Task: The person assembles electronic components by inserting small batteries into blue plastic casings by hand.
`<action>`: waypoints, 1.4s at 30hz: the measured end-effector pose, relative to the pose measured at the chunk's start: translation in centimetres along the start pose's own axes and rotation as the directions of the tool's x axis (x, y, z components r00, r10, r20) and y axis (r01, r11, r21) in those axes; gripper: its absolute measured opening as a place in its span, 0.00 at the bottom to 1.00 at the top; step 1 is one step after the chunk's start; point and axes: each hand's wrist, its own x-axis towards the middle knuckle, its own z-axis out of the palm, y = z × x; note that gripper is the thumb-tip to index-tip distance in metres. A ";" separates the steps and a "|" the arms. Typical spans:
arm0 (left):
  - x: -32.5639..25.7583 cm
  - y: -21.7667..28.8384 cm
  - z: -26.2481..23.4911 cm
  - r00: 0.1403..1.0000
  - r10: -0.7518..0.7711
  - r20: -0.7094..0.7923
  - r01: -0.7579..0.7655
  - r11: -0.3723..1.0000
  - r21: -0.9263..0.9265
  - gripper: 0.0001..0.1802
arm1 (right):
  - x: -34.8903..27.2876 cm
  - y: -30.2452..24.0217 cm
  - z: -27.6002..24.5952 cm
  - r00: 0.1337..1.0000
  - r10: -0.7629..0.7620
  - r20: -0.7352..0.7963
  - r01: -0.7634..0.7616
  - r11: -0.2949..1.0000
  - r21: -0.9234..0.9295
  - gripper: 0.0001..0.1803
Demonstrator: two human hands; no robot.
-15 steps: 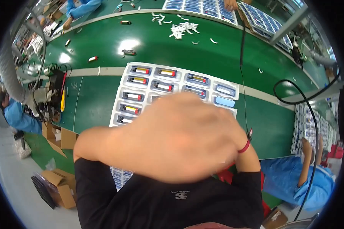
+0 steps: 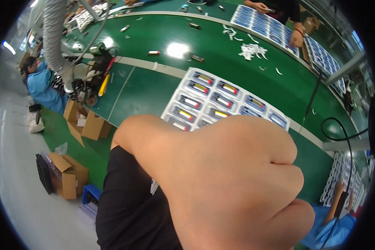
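My left hand [image 2: 246,183] fills the lower middle of the head view, very close to the camera. Its fingers are curled into a fist with the knuckles to the right, and nothing shows inside it. The bare forearm runs up-left to the elbow, with a black sleeve [image 2: 129,208] below it. Behind the hand, a white tray [image 2: 221,100] of several small cartridges in blue slots lies on the green table [image 2: 146,91]; the fist hides its near edge. My right hand is out of sight.
Another person's hands [image 2: 298,37] rest on blue-celled trays [image 2: 258,23] at the far right. White scraps [image 2: 252,50] lie mid-table. A person in blue [image 2: 39,83] sits left, near cardboard boxes [image 2: 71,175], a grey hose [image 2: 54,29] and a black cable [image 2: 339,125].
The raised arm has come closer to the camera and now covers more of the tray. The red band seen at the wrist before is no longer visible.
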 end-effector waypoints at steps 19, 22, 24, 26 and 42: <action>-2.6 -4.4 -1.0 0.962 -0.013 -0.274 -0.015 0.995 -0.099 0.08 | 3.5 0.8 -3.1 0.969 0.079 -0.233 -0.029 0.977 0.211 0.09; -5.4 -11.0 -2.2 0.947 -0.117 -0.299 0.268 0.801 0.535 0.07 | 5.0 1.2 -5.0 0.951 0.013 -0.309 0.070 0.964 0.255 0.17; -3.5 -19.2 -2.3 0.868 -0.438 -0.233 0.485 0.849 0.210 0.09 | 4.9 2.2 -6.3 0.959 0.000 -0.283 0.081 0.959 0.272 0.22; -7.0 -27.7 -0.7 0.847 -0.508 -0.153 0.520 0.735 0.435 0.16 | 5.3 2.3 -6.8 0.943 0.019 -0.333 0.088 0.949 0.304 0.24; -5.4 -26.1 4.9 0.669 -0.736 0.101 0.720 0.676 0.156 0.17 | 7.9 5.6 -3.3 0.878 0.108 -0.467 0.071 0.935 0.349 0.15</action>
